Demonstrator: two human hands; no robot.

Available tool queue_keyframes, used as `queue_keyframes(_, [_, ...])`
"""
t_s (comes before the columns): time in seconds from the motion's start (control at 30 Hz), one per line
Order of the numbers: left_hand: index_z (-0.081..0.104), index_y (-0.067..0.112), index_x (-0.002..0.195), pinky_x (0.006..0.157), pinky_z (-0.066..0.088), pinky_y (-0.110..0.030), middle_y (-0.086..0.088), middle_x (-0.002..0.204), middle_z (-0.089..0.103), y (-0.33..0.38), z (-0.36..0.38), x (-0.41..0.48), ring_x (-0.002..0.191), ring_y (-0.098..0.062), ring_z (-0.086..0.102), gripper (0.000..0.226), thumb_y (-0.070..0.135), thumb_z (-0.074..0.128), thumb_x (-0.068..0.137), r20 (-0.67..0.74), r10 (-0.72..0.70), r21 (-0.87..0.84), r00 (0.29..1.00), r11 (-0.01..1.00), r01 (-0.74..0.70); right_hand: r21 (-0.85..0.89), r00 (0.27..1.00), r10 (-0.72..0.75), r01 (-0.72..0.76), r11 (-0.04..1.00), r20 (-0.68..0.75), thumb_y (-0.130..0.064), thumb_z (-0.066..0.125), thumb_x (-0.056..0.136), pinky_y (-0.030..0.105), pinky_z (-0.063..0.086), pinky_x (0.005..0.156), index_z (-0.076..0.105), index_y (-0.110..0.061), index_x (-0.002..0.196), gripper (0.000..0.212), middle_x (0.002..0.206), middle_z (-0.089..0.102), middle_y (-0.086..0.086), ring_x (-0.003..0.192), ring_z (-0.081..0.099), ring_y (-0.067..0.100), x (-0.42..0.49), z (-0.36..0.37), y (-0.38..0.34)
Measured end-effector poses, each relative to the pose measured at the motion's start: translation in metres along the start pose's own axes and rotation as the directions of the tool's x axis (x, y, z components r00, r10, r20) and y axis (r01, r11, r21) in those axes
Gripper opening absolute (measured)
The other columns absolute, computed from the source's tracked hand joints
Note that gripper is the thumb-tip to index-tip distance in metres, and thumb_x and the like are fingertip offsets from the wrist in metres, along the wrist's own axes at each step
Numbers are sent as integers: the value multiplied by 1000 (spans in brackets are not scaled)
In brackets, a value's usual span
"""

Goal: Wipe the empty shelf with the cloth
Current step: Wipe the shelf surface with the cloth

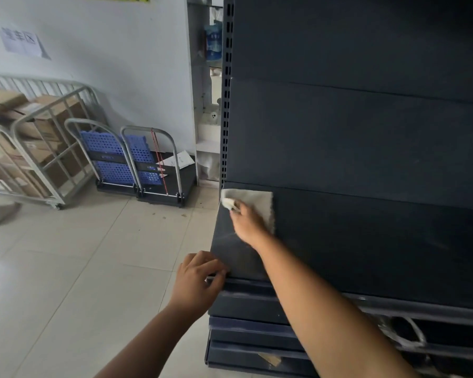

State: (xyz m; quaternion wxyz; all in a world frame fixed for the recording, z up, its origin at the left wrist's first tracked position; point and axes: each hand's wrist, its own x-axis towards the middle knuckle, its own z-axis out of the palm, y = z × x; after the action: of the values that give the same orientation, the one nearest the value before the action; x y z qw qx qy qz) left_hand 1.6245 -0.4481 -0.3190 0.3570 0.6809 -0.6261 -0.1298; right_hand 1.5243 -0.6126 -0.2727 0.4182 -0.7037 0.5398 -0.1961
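Pressing cloth (253, 205) on dark shelf (366, 241), frame centre, right hand (246, 222) closed around it.
Left hand (198, 276) gripping the shelf's front corner below.

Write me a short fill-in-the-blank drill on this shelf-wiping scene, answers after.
1. The right hand presses the cloth onto the shelf's back ____ corner.
2. The left hand grips the shelf's front ____ corner.
3. The folded trolleys by the wall have ____ decks.
Answers: left; left; blue
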Motion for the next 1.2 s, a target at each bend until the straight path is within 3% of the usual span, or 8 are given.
queue_keyframes(0.1, [66,33,75,75,46,-36,16,90,59,0,2,0,89,-16,50,17,35,50,80,-21,2,-13,1000,1000,-3,672,949,-98,-138,728,300,-23,44,98,47,36,111,55,-14,122,29,132,57,17,124,51,32,-6,39,-67])
queue_keyframes(0.3, [66,35,78,74,46,-37,14,91,58,-3,1,1,90,-15,48,18,38,49,81,15,-1,2,1000,1000,1,921,987,-20,-144,363,162,-28,44,98,36,52,83,55,-6,124,35,106,68,11,100,64,24,-16,-26,-54])
queue_keyframes(0.43, [64,36,78,76,46,-37,15,93,56,-1,-1,0,91,-13,46,20,42,46,83,38,-17,-14,999,1000,18,887,938,240,123,445,-250,-20,55,93,40,51,89,64,-12,100,14,106,67,12,93,64,25,-39,-108,8])
queue_keyframes(0.63, [65,38,84,81,45,-36,16,100,55,-1,0,0,96,-13,44,28,49,39,82,68,-40,-7,997,999,41,307,484,294,-53,950,-825,-17,45,94,38,43,92,59,-2,115,29,113,65,17,103,60,29,-94,-189,93])
queue_keyframes(0.77, [65,37,82,79,47,-38,13,99,57,-1,-1,-1,95,-16,46,26,46,41,82,57,-30,-12,998,999,31,-111,736,173,-321,941,-654,-9,42,95,40,40,73,60,-2,114,27,105,66,30,92,61,44,-91,-131,97])
queue_keyframes(0.9, [66,36,80,76,47,-38,15,95,57,0,-1,-3,91,-17,49,21,43,46,82,24,-13,-35,1000,999,14,-304,937,-91,-16,952,-336,-6,48,87,38,46,89,61,-18,122,39,115,66,14,103,60,35,-71,-15,47])
queue_keyframes(1.0, [71,31,83,77,46,-37,12,97,62,-1,0,-2,90,-18,51,27,40,46,81,6,1,-26,1000,1000,-1,296,1000,-8,8,955,-2,-19,46,95,36,45,95,57,-18,125,33,121,64,12,108,58,28,-58,37,-21])
queue_keyframes(1.2, [70,32,83,76,46,-36,11,97,61,1,0,-3,90,-19,51,27,42,46,80,10,-12,-34,1000,999,12,964,981,16,-193,185,193,-33,38,100,39,49,88,50,-6,132,44,123,62,15,109,59,26,-34,-6,-35])
